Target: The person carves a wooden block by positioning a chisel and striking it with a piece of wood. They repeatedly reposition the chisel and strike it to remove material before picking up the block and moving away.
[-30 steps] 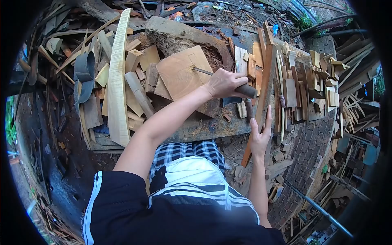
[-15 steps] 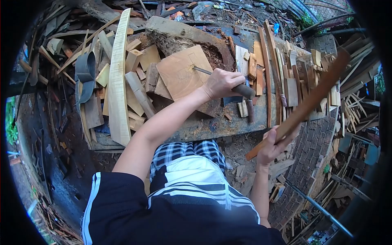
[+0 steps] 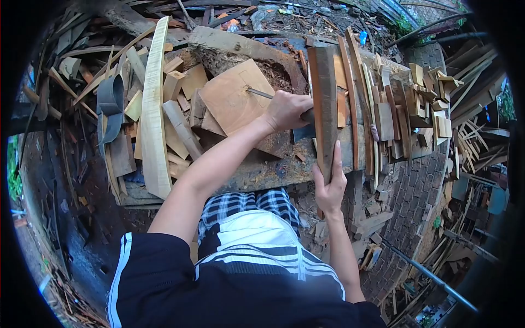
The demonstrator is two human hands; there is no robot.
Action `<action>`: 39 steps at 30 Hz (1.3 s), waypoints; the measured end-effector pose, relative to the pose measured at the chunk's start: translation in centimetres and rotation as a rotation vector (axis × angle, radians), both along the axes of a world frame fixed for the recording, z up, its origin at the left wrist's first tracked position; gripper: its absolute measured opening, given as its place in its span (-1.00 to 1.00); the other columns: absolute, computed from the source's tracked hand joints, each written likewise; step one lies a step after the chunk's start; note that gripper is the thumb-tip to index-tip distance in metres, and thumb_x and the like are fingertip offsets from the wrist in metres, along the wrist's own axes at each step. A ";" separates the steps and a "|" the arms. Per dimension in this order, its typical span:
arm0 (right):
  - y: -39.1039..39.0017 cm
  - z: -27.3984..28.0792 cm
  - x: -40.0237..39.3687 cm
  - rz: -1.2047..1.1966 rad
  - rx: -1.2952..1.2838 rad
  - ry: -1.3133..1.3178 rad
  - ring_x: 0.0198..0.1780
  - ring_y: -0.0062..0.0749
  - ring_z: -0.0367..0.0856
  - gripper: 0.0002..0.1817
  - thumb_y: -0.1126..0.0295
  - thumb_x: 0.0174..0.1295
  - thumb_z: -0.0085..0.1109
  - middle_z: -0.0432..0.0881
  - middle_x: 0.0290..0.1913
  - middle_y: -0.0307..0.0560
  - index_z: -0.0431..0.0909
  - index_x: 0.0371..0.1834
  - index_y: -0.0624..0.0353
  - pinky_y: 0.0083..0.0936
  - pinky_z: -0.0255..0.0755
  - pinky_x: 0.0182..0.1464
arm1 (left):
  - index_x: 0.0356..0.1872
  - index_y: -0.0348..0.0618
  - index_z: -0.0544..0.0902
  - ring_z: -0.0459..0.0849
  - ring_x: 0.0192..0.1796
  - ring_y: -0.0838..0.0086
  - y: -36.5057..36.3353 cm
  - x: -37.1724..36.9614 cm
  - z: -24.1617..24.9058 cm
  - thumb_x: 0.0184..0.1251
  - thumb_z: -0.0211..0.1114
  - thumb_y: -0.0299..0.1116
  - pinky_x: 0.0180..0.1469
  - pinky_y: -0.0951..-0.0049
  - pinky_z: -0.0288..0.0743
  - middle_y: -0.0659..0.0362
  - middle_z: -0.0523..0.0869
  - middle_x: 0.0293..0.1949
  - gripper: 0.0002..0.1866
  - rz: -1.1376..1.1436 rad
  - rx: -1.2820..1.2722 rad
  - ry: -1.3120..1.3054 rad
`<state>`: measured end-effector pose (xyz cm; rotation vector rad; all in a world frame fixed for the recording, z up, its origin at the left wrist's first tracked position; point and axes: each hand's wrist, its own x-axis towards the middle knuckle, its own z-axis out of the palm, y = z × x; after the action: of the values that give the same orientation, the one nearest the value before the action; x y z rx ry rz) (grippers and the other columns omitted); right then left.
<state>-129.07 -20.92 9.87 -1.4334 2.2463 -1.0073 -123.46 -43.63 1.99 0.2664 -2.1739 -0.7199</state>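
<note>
My left hand (image 3: 288, 111) is closed round the handle of a chisel (image 3: 260, 94). The chisel's tip rests in a small chipped spot on a square wooden board (image 3: 238, 97), where pencil lines show. In my right hand (image 3: 331, 188) is a long dark wooden bar (image 3: 325, 104), gripped near its lower end. The bar's side is right at the butt of the chisel handle and overlaps it in this view. The square board lies tilted on other wood blocks on the workbench (image 3: 257, 177).
A long pale curved plank (image 3: 155, 117) lies left of the board, beside a curled grey strip (image 3: 112, 104). Wood offcuts (image 3: 404, 112) and long strips crowd the bench's right side. A weathered hollow log (image 3: 246, 46) lies behind the board.
The wooden bar in my right hand has swung left and inward, from out at the right to the chisel's handle end. My left hand keeps the chisel on the board.
</note>
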 end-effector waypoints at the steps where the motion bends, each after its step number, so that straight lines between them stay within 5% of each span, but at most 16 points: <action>1: 0.0 0.1 0.1 -0.027 -0.114 -0.012 0.20 -0.02 0.62 -0.16 0.50 0.26 0.20 0.54 0.27 0.26 0.00 0.60 0.15 -0.27 0.47 0.20 | -0.40 -0.03 0.58 0.70 -0.49 0.26 -0.1 0.1 -0.2 -0.04 0.49 -0.27 -0.45 0.28 0.56 0.20 0.67 -0.47 -0.75 -0.037 -0.005 0.013; 3: 0.8 -0.5 0.8 -0.107 -0.409 -0.141 0.20 -0.03 0.62 -0.16 0.51 0.24 0.21 0.52 0.30 0.26 0.02 0.59 0.17 -0.30 0.47 0.21 | -0.40 0.00 0.60 0.71 -0.47 0.27 -0.2 0.4 -0.1 -0.02 0.46 -0.24 -0.44 0.29 0.58 0.22 0.68 -0.46 -0.78 0.006 0.019 -0.014; 6: 0.5 -1.2 0.9 -0.041 -0.103 -0.121 0.16 -0.07 0.65 -0.15 0.53 0.25 0.18 0.53 0.28 0.29 -0.01 0.60 0.18 -0.27 0.48 0.19 | -0.43 0.02 0.61 0.73 -0.45 0.28 -0.1 0.2 0.1 -0.03 0.43 -0.23 -0.42 0.30 0.59 0.22 0.69 -0.48 -0.82 0.023 0.064 0.019; 8: -0.1 0.0 0.6 0.011 -0.114 0.038 0.10 -0.09 0.69 -0.16 0.53 0.26 0.17 0.56 0.23 0.30 -0.01 0.60 0.19 -0.27 0.50 0.16 | -0.43 0.01 0.61 0.73 -0.44 0.26 -0.3 -0.1 0.3 -0.06 0.43 -0.25 -0.41 0.29 0.59 0.22 0.69 -0.49 -0.81 0.043 0.113 0.046; 11: 0.6 0.7 1.0 -0.045 -0.118 -0.259 0.01 -0.06 0.73 -0.16 0.46 0.29 0.18 0.60 0.16 0.27 -0.04 0.60 0.19 -0.27 0.56 0.06 | -0.44 -0.02 0.60 0.72 -0.43 0.24 -0.7 0.1 0.8 -0.08 0.45 -0.26 -0.39 0.29 0.57 0.17 0.67 -0.50 -0.79 0.086 0.153 0.083; 14: -0.6 1.0 1.2 -0.010 -0.271 -0.117 -0.01 -0.04 0.74 -0.16 0.45 0.29 0.18 0.60 0.16 0.28 -0.05 0.59 0.20 -0.27 0.57 0.03 | -0.48 -0.09 0.59 0.70 -0.47 0.27 -1.7 0.5 1.8 -0.10 0.47 -0.34 -0.43 0.36 0.52 0.13 0.65 -0.52 -0.79 0.139 0.297 0.136; 20: 0.1 1.4 0.5 -0.003 -0.161 -0.043 0.00 -0.02 0.73 -0.15 0.41 0.29 0.23 0.60 0.17 0.29 -0.03 0.59 0.20 -0.26 0.56 0.06 | -0.48 -0.15 0.63 0.60 -0.60 0.55 -7.5 2.5 2.8 0.22 0.44 -0.32 -0.52 0.46 0.45 0.23 0.68 -0.60 -0.80 0.550 0.510 0.467; 22: 0.4 1.6 0.8 -0.060 -0.150 -0.151 0.22 -0.23 0.54 -0.17 0.44 0.32 0.19 0.46 0.35 0.15 -0.04 0.60 0.20 -0.39 0.32 0.30 | -0.50 -0.17 0.60 0.53 -0.61 0.60 -10.3 2.9 1.2 0.29 0.44 -0.24 -0.50 0.51 0.42 0.30 0.61 -0.66 -0.71 0.678 0.504 0.562; 24: 0.3 1.8 0.9 -0.063 -0.149 -0.112 0.30 -0.20 0.48 -0.17 0.44 0.33 0.18 0.44 0.38 0.16 -0.04 0.60 0.21 -0.37 0.25 0.36 | -0.52 -0.17 0.58 0.48 -0.61 0.71 -10.8 3.4 1.2 0.37 0.40 -0.22 -0.55 0.61 0.32 0.40 0.51 -0.66 -0.67 0.679 0.596 0.575; 27: 0.2 2.0 0.9 -0.073 -0.157 -0.080 0.40 -0.15 0.39 -0.19 0.45 0.34 0.16 0.39 0.42 0.17 -0.04 0.60 0.21 -0.33 0.15 0.43 | 0.03 -0.14 0.41 0.45 -0.55 0.66 -10.5 3.8 0.8 0.49 0.25 -0.17 -0.47 0.60 0.46 0.35 0.44 -0.48 -0.67 0.538 0.631 0.686; 29: 0.4 1.8 0.8 -0.080 -0.164 -0.090 0.43 -0.13 0.36 -0.20 0.46 0.34 0.15 0.38 0.43 0.18 -0.04 0.60 0.20 -0.31 0.11 0.45 | 0.04 -0.14 0.39 0.46 -0.53 0.65 -9.9 3.9 1.3 0.52 0.21 -0.16 -0.42 0.59 0.50 0.31 0.45 -0.44 -0.68 0.450 0.662 0.775; 31: 0.2 1.5 0.5 -0.066 -0.222 0.041 -0.01 -0.14 0.70 -0.16 0.41 0.30 0.26 0.65 0.08 0.23 -0.01 0.59 0.20 -0.33 0.53 0.10 | 0.05 -0.17 0.33 0.52 -0.43 0.61 -9.0 4.7 2.3 0.56 0.14 -0.22 -0.21 0.47 0.65 0.23 0.46 -0.35 -0.71 0.399 0.664 0.755; 32: 0.3 1.4 0.4 -0.067 -0.221 0.041 -0.01 -0.14 0.70 -0.16 0.41 0.30 0.26 0.65 0.08 0.23 -0.01 0.59 0.20 -0.33 0.53 0.10 | 0.05 -0.17 0.33 0.52 -0.43 0.61 -8.9 5.0 2.3 0.56 0.14 -0.22 -0.21 0.47 0.65 0.23 0.46 -0.35 -0.71 0.399 0.664 0.754; 35: 0.4 1.1 0.6 -0.078 -0.224 0.038 0.02 -0.12 0.69 -0.16 0.40 0.30 0.27 0.62 0.13 0.25 0.00 0.58 0.21 -0.32 0.51 0.13 | -0.04 -0.22 0.30 0.59 -0.46 0.57 -9.1 5.6 2.2 0.51 0.21 -0.19 -0.36 0.51 0.59 0.17 0.52 -0.33 -0.65 0.479 0.520 0.598; 37: 0.4 1.4 0.9 -0.094 -0.175 -0.040 0.40 -0.12 0.39 -0.19 0.52 0.33 0.13 0.44 0.37 0.19 -0.06 0.60 0.18 -0.28 0.11 0.45 | -0.10 -0.20 0.24 0.57 -0.53 0.56 -9.0 5.4 2.2 0.47 0.26 -0.23 -0.51 0.55 0.58 0.15 0.50 -0.33 -0.63 0.498 0.562 0.689; 39: 0.4 1.4 1.0 -0.099 -0.171 -0.065 0.39 -0.13 0.40 -0.19 0.52 0.33 0.14 0.44 0.37 0.19 -0.06 0.60 0.18 -0.30 0.13 0.44 | -0.09 -0.19 0.21 0.56 -0.51 0.58 -8.8 5.3 2.7 0.46 0.27 -0.24 -0.58 0.52 0.58 0.17 0.48 -0.38 -0.61 0.522 0.594 0.713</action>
<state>-128.03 -20.56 11.29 -1.3442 2.2507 -1.2862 -118.11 -52.45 4.64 0.7248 -1.1147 -0.9519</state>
